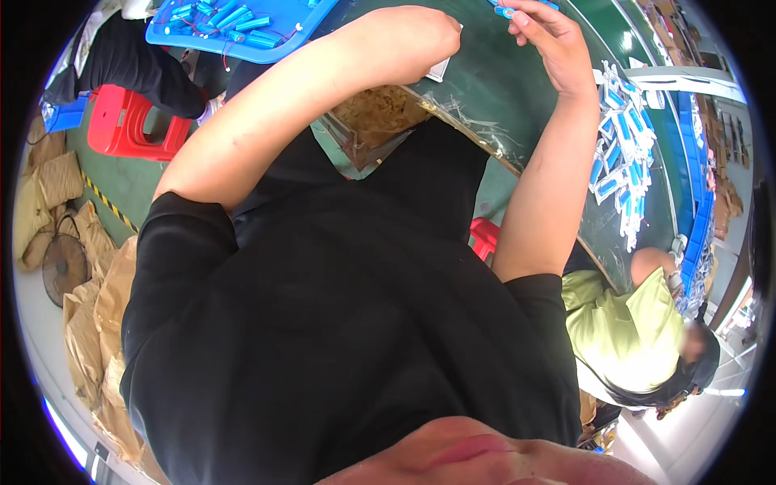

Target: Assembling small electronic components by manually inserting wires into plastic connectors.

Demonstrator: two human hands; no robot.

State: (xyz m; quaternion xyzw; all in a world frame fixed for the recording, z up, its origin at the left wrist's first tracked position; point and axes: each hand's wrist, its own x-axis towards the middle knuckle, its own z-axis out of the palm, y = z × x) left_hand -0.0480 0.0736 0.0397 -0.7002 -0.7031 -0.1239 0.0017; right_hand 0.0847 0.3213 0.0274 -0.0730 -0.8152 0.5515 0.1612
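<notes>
Over the far part of the green bench, the fingers of the right hand pinch a blue cylinder, while I can't tell what the curled left hand grips, with blue-and-white pieces heaped right and a red stool left.

No lettering, label or number can be read; a yellow-and-black striped tape is noted on the green floor.

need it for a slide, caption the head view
Over a green worktable, the right hand holds a small blue part; a blue tray of cylinders sits left.
</notes>
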